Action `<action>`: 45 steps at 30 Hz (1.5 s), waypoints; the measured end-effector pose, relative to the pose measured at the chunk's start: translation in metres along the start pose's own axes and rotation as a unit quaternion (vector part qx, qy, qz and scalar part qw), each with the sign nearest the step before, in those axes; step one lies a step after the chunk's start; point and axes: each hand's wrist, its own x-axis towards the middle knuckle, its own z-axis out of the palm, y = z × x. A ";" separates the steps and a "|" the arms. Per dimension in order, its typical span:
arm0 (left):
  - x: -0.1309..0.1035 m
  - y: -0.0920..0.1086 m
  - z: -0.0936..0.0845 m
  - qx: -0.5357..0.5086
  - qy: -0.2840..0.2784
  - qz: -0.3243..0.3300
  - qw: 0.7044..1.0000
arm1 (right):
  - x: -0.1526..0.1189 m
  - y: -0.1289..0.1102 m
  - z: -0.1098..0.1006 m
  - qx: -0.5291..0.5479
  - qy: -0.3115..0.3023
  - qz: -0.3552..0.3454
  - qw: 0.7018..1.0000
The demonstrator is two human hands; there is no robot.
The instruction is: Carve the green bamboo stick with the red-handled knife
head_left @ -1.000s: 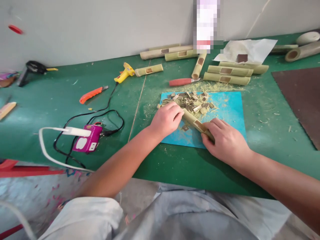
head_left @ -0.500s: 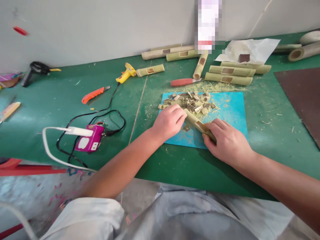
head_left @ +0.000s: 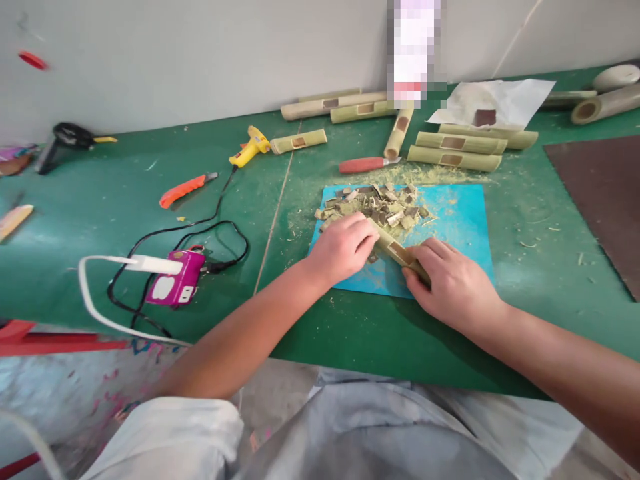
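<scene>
A short bamboo tube (head_left: pixel 384 239) with a rectangular cut-out lies slanted over the blue sheet (head_left: pixel 460 233). My right hand (head_left: pixel 447 283) is wrapped round its near end. At the far end my left hand (head_left: pixel 345 245) is closed over the tube, fingers curled; whether anything else is inside them is hidden. Just beyond my left hand, bamboo chips (head_left: pixel 385 203) and shavings are heaped on the sheet. A red-handled knife (head_left: pixel 363 165) lies behind the sheet.
Several cut bamboo tubes (head_left: pixel 453 160) lie along the back. Leftward are a yellow glue gun (head_left: pixel 250 148), an orange utility knife (head_left: pixel 183 191), a purple power strip (head_left: pixel 176 277) with cords and a black tool (head_left: pixel 67 141). A brown sheet (head_left: pixel 600 200) lies right.
My left hand has slid slightly toward my right hand along the bamboo tube, covering more of its far end. My right hand keeps its grip. The view has shifted slightly.
</scene>
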 end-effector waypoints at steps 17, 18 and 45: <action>-0.002 0.002 0.001 0.022 -0.001 -0.005 1.000 | 0.000 -0.001 -0.003 0.005 -0.030 0.026 0.999; -0.002 0.002 0.001 0.019 -0.009 -0.001 1.000 | 0.000 -0.001 -0.003 0.005 -0.032 0.026 0.999; -0.003 0.002 0.000 0.018 0.001 -0.012 1.000 | -0.001 0.000 -0.001 -0.005 -0.005 0.014 1.000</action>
